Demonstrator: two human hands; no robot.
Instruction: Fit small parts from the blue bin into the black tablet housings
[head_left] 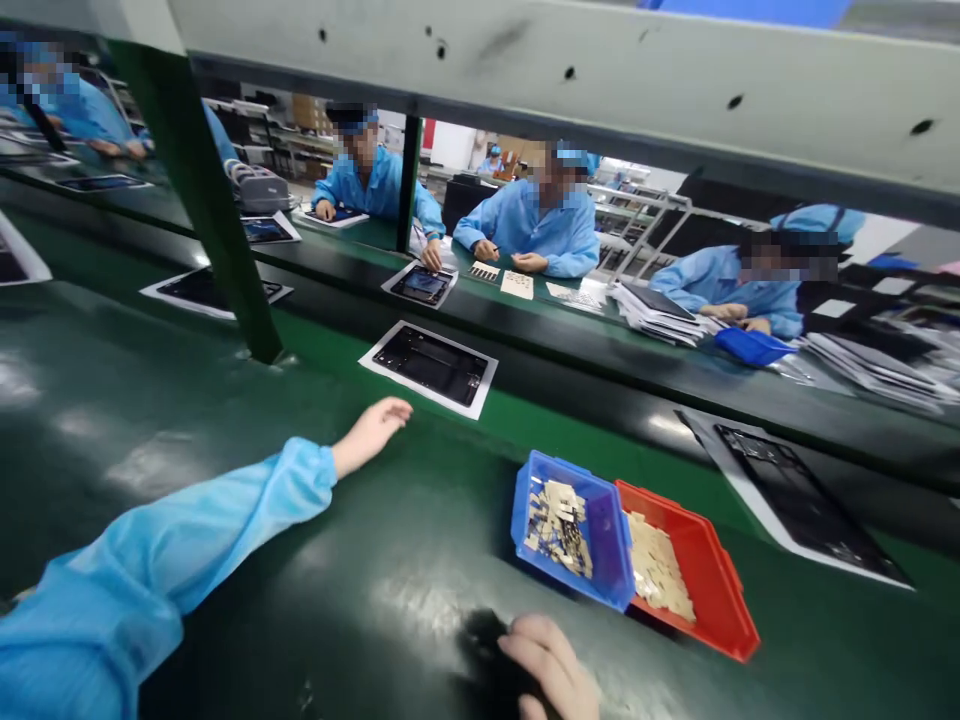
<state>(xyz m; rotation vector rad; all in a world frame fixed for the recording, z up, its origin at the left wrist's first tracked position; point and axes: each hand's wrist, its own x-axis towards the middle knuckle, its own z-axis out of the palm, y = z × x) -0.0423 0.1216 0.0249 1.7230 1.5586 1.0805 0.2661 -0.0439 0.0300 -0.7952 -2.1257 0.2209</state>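
My left hand (373,432) reaches over the green bench, fingers loosely stretched and slightly bent, with nothing visible in them. Just beyond its fingertips lies a black tablet housing (431,365) on a white sheet. Low in the view, my right hand (553,665) is blurred, its fingers curled over the bench beside a dark patch. What it holds, if anything, is hidden. Ahead of that hand stands a blue bin (619,560) with small beige and dark pieces (559,520). It overlaps a red bin (724,590) holding beige pieces (660,565).
More tablet housings on white sheets lie along the line, one at the right (795,490) and one behind the green post (259,330). A pale beam (525,70) crosses overhead. Several co-workers in blue sit opposite, near paper stacks (660,315).
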